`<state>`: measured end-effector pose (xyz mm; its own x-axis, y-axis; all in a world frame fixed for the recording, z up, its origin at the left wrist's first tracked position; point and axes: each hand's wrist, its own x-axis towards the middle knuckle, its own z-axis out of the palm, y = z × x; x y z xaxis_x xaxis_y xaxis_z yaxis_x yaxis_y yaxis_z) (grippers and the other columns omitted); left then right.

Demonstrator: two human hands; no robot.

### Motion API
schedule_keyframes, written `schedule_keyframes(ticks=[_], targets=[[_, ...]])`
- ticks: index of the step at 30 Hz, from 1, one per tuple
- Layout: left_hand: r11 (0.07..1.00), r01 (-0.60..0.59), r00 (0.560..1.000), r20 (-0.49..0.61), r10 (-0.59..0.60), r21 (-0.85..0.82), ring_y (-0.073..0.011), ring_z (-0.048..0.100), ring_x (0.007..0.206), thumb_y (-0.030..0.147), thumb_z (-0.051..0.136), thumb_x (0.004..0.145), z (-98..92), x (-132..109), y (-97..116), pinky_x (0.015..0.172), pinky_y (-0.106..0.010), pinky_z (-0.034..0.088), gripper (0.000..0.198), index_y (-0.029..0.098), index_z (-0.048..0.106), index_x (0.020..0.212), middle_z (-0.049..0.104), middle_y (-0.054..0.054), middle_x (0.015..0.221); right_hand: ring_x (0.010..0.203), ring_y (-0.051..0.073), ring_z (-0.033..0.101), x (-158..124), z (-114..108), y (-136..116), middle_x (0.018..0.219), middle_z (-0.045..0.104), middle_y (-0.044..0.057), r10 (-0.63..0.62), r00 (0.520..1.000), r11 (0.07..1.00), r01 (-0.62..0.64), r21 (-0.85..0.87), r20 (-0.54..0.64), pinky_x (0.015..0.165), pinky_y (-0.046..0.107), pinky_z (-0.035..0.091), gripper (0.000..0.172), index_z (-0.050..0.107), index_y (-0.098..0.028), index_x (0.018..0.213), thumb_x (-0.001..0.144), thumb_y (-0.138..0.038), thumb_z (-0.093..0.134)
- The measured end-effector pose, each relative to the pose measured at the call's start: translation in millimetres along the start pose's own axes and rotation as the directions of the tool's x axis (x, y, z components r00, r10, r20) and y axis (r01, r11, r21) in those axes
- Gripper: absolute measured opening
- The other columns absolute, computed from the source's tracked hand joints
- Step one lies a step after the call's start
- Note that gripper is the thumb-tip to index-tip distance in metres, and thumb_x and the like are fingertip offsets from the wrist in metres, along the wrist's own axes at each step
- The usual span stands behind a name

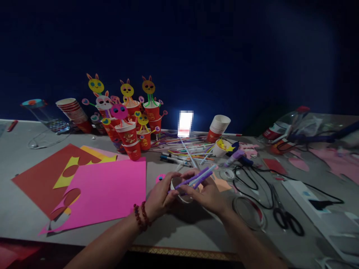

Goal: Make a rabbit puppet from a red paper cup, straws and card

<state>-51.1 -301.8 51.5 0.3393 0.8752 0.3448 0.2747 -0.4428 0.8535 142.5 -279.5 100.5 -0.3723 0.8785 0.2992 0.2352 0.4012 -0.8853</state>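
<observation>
My left hand [160,198], with a red bead bracelet on the wrist, is closed around a paper cup [179,188] lying on its side above the grey table. My right hand [206,192] grips the cup's other side and pinches a few purple straws [198,177] that cross the cup's mouth. A small pink paper disc [160,178] lies just behind my left fingers.
Pink [108,192], yellow and red paper sheets lie at left. Red cups with bunny faces on straws [131,127] stand behind. Loose straws and pens [185,151], a cup stack [218,127], tape rolls [248,211], scissors [286,216], black cables and a power strip [308,194] fill the right.
</observation>
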Motion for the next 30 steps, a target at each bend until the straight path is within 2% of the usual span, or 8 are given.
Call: schedule_keyframes(ticks=[3,5,11,17,20,22,26,30], targets=[[0.999,0.000,0.999,0.047,0.002,-0.034,-0.0306,0.055,0.114,0.073,0.041,0.082,0.4,1,1,0.095,-0.041,0.044,0.073,0.019,0.044,0.130,0.057,-0.015,0.125,0.086,0.019,0.064,-2,5,-2,0.089,0.069,0.002,0.082,0.996,0.993,-0.086,0.085,0.045,0.082,0.032,0.050,0.007,0.068,-0.022,0.088,0.082,-0.026,0.070],[0.997,-0.004,0.998,0.069,0.010,-0.075,-0.0308,0.055,0.113,0.075,0.046,0.079,0.5,2,1,0.095,-0.041,0.044,0.076,0.019,0.044,0.129,0.057,-0.014,0.123,0.087,0.019,0.065,-3,6,-2,0.088,0.070,0.001,0.086,0.994,0.986,-0.095,0.139,0.070,0.082,0.031,0.050,0.007,0.069,-0.023,0.087,0.081,-0.026,0.071],[0.975,-0.010,0.997,0.073,0.026,-0.223,-0.0310,0.053,0.115,0.070,0.047,0.082,1.0,3,0,0.098,-0.043,0.042,0.072,0.018,0.044,0.131,0.054,-0.015,0.125,0.085,0.020,0.065,0,2,-6,0.084,0.070,0.002,0.041,0.988,0.979,-0.070,0.194,0.149,0.082,0.033,0.049,0.005,0.073,-0.022,0.081,0.080,-0.027,0.073],[0.957,-0.045,0.989,0.124,0.083,-0.285,-0.0354,0.040,0.132,0.068,0.058,0.077,4.8,4,0,0.110,-0.051,0.031,0.088,0.020,0.031,0.145,0.042,-0.018,0.144,0.084,0.022,0.065,3,6,-8,0.079,0.070,0.003,0.107,0.984,0.957,-0.140,0.253,0.141,0.081,0.035,0.051,0.013,0.074,-0.021,0.075,0.075,-0.034,0.077],[0.966,-0.063,0.990,0.108,0.093,-0.251,-0.0328,0.033,0.139,0.062,0.046,0.088,7.5,4,0,0.115,-0.050,0.025,0.078,0.020,0.025,0.150,0.036,-0.017,0.152,0.083,0.022,0.065,3,10,-3,0.077,0.069,0.002,0.101,0.988,0.955,-0.129,0.268,0.116,0.081,0.035,0.051,0.016,0.073,-0.021,0.074,0.073,-0.036,0.078],[0.969,-0.060,0.993,0.084,0.082,-0.238,-0.0312,0.032,0.140,0.058,0.035,0.094,8.4,2,1,0.116,-0.049,0.024,0.068,0.020,0.026,0.150,0.035,-0.015,0.153,0.085,0.021,0.065,3,7,0,0.083,0.070,0.002,0.097,0.989,0.953,-0.125,0.277,0.110,0.081,0.034,0.051,0.016,0.073,-0.022,0.081,0.075,-0.035,0.078],[0.974,-0.054,0.998,0.005,0.057,-0.222,-0.0307,0.045,0.130,0.057,0.028,0.096,6.9,0,3,0.110,-0.049,0.032,0.066,0.020,0.028,0.149,0.046,-0.016,0.144,0.095,0.023,0.063,5,-11,4,0.097,0.070,0.004,0.034,0.995,0.986,-0.050,0.162,0.097,0.086,0.034,0.050,0.026,0.071,-0.021,0.093,0.074,-0.036,0.079],[0.972,-0.055,0.998,-0.021,0.051,-0.229,-0.0285,0.053,0.117,0.058,0.030,0.095,4.1,-1,3,0.103,-0.045,0.038,0.064,0.019,0.033,0.146,0.056,-0.014,0.129,0.081,0.019,0.063,7,-24,-1,0.083,0.070,0.003,0.030,0.991,0.999,-0.027,-0.031,0.133,0.075,0.029,0.050,0.019,0.070,-0.018,0.075,0.079,-0.036,0.075]])
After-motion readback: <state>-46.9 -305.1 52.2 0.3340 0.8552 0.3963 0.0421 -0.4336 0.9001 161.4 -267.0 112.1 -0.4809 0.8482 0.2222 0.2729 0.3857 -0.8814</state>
